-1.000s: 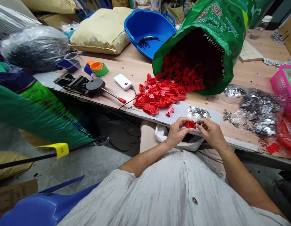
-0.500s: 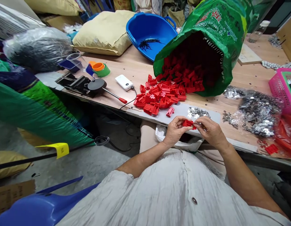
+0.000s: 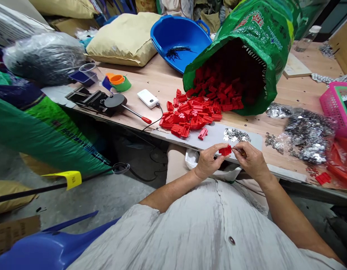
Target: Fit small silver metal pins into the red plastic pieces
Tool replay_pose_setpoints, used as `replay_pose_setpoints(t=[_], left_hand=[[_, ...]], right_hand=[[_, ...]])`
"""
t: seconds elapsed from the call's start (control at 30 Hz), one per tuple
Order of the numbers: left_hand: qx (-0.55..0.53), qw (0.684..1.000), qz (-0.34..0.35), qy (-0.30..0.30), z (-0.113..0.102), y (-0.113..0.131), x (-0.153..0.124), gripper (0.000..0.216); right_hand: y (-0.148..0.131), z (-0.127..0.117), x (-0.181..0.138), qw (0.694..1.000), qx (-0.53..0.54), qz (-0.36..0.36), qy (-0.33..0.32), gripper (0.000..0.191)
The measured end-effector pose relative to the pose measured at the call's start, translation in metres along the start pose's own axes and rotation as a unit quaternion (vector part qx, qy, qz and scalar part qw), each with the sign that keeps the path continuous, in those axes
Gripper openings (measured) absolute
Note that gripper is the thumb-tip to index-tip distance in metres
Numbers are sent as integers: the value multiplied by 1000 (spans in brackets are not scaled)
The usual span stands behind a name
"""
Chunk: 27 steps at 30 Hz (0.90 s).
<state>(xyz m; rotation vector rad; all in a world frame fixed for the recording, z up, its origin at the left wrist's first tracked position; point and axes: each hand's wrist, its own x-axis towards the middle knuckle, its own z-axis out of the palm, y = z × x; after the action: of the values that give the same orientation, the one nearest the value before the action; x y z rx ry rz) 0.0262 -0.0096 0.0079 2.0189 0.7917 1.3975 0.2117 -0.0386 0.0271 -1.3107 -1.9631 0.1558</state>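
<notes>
Between the thumb and fingers of my left hand (image 3: 210,162) is a small red plastic housing (image 3: 225,150), held just past the table's front edge. My right hand (image 3: 251,160) is closed around a thin pointed tool (image 3: 240,151), mostly hidden by the fingers. Its tip points at the right end of the housing; whether it touches I cannot tell. Beyond my hands, small shiny metal pieces (image 3: 237,135) lie on a grey board (image 3: 215,132). A heap of like red housings (image 3: 194,114) spills from a green sack (image 3: 232,48), and one loose housing (image 3: 203,133) lies in front.
At left stand a black lever device (image 3: 106,103), a white power bank (image 3: 148,98) with a cable, and coloured cups (image 3: 117,80). A blue basin (image 3: 179,41) sits behind. On the right are bagged metal pieces (image 3: 310,135) and a pink basket (image 3: 336,108).
The red housing has turned in my left fingers. My right hand has drawn slightly back to the right, and the thin tool now shows between its fingers.
</notes>
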Motion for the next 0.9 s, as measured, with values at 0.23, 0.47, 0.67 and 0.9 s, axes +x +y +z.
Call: replay_pose_setpoints(t=[0.23, 0.47, 0.67, 0.9], left_hand=[[-9, 1000, 19, 3, 3, -2, -4, 37], [-36, 999, -29, -5, 2, 0, -6, 35], [-92, 990, -106, 13, 2, 0, -9, 33], [-94, 990, -101, 8, 0, -2, -11, 35]], right_hand=[[-7, 3, 0, 999, 9, 25, -18, 8], [-11, 5, -3, 998, 17, 65, -11, 11], [-15, 0, -5, 991, 95, 85, -30, 13], [-10, -6, -7, 961, 154, 225, -41, 20]])
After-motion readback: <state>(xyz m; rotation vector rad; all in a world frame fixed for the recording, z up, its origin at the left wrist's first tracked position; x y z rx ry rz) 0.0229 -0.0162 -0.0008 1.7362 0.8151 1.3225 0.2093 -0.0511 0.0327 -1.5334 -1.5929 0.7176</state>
